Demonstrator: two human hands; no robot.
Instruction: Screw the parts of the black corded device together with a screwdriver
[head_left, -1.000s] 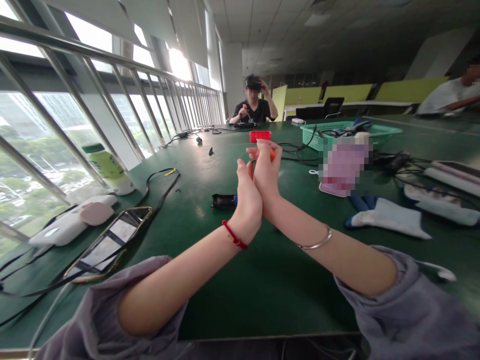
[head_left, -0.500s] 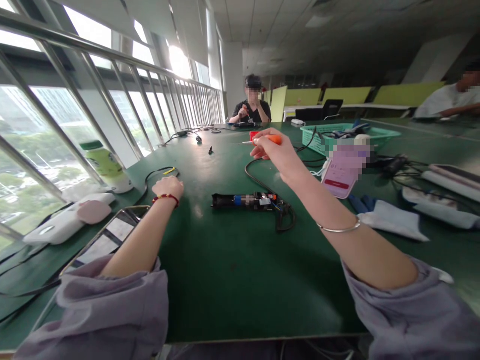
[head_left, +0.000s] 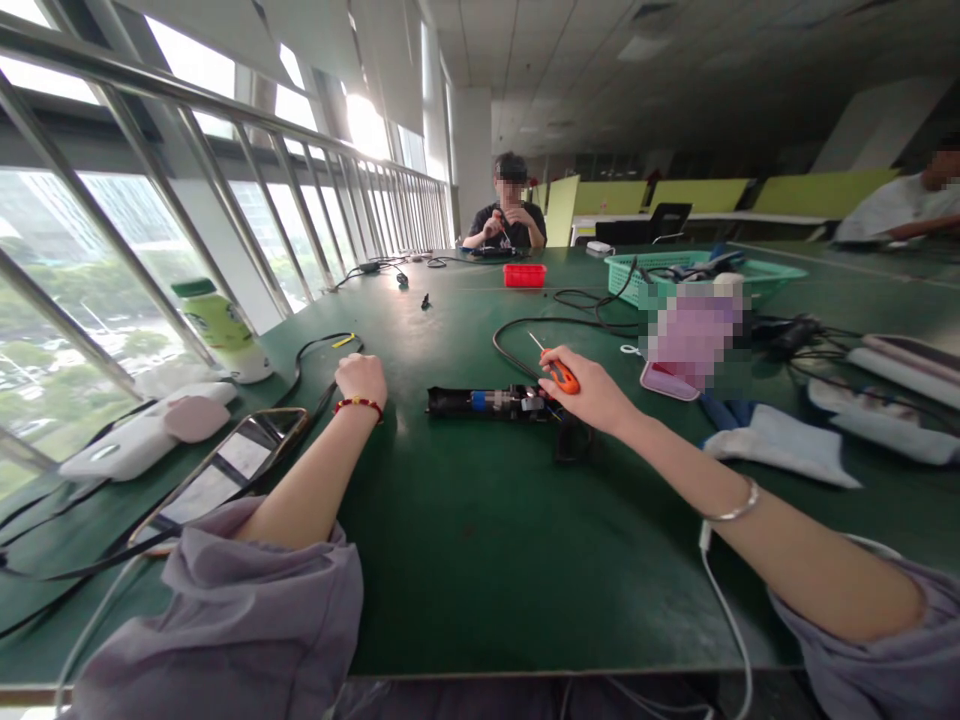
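Observation:
My right hand (head_left: 589,390) is closed around the orange-and-black handle of a screwdriver (head_left: 562,376), its thin shaft pointing up and to the left. Just below and left of that hand lies a black cylindrical device (head_left: 491,402) with a blue band, its inner parts and wires exposed at the right end. The right hand partly covers that end. My left hand (head_left: 362,378) is curled into a fist at the table's left side, apart from the device; whatever its fingers may hold is hidden.
A red basket (head_left: 524,276) and a green basket (head_left: 630,282) of parts stand farther back. At left are a phone (head_left: 225,470), a white device (head_left: 127,440) and a bottle (head_left: 221,330). A propped purple phone (head_left: 686,350), cables and gloves (head_left: 787,440) lie right. A person (head_left: 508,215) sits opposite.
My right hand has come down and nearer with the screwdriver, from before the red basket to the device's right end. My left hand has shifted slightly right.

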